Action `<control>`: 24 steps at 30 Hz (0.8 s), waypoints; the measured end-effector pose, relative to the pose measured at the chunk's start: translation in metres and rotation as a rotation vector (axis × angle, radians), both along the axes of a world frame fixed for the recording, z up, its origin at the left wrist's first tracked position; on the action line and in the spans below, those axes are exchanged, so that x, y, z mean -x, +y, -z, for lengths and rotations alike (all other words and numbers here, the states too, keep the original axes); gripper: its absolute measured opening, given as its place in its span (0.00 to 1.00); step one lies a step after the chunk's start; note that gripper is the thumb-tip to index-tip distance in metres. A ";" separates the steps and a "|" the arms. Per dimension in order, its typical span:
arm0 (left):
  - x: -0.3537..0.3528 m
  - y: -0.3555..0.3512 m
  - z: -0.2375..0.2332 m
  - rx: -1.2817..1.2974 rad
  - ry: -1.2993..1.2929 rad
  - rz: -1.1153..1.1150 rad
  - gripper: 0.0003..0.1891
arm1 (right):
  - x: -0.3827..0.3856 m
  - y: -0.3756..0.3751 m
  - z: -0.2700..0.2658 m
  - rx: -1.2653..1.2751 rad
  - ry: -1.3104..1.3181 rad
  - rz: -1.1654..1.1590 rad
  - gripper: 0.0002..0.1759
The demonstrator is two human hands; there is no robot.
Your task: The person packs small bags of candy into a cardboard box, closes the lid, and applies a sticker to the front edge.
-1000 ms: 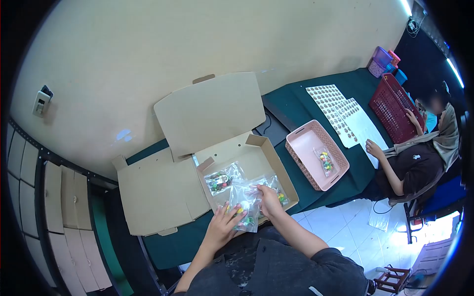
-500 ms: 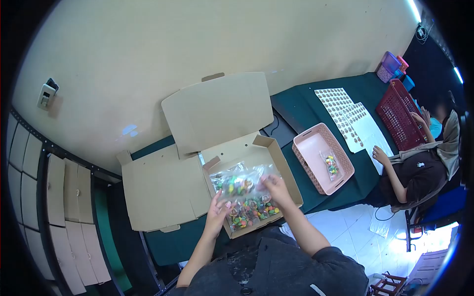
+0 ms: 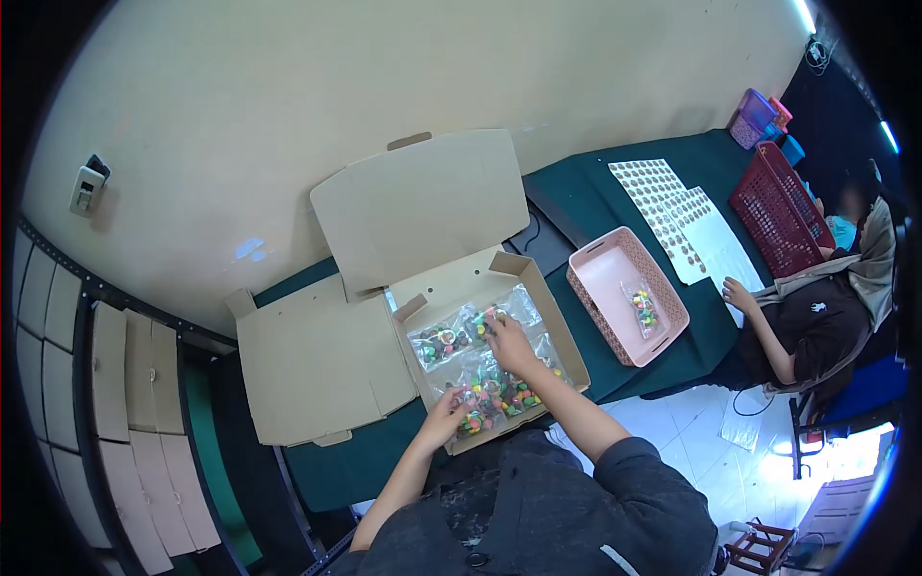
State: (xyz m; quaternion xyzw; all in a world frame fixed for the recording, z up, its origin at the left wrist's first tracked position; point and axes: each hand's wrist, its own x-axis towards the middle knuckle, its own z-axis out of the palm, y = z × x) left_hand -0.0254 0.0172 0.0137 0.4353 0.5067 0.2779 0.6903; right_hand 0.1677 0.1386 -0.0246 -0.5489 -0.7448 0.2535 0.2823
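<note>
- Basket [image 3: 615,276] right of box [image 3: 451,278] — one bag [image 3: 642,309] inside
- Sheets [image 3: 653,206] beyond
- Right hand [image 3: 512,348] partly hides boxed bags [image 3: 442,343]; grasp unclear
- Left hand [image 3: 445,417] at near bags — grasp unclear

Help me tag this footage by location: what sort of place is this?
Probably a small packing workspace: an open cardboard box holds clear bags of colourful pieces, and printed sheets lie on a cloth-covered table.

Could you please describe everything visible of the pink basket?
The pink basket looks like plastic: rectangular, with rounded corners, lattice-patterned sides and a plain floor. It stands upright, open at the top, on the dark green tablecloth, right of the cardboard box. One clear bag of colourful pieces lies inside; nobody touches the basket.
</note>
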 end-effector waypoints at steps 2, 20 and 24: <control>0.001 -0.004 0.027 -0.023 0.134 0.095 0.25 | 0.005 -0.001 0.001 -0.076 -0.069 0.043 0.20; -0.015 -0.014 0.025 -0.214 0.537 0.373 0.43 | -0.258 -0.017 0.012 -0.002 -0.659 0.924 0.29; -0.017 -0.013 0.024 -0.129 0.549 0.350 0.40 | -0.269 -0.025 0.021 0.081 -0.636 0.940 0.20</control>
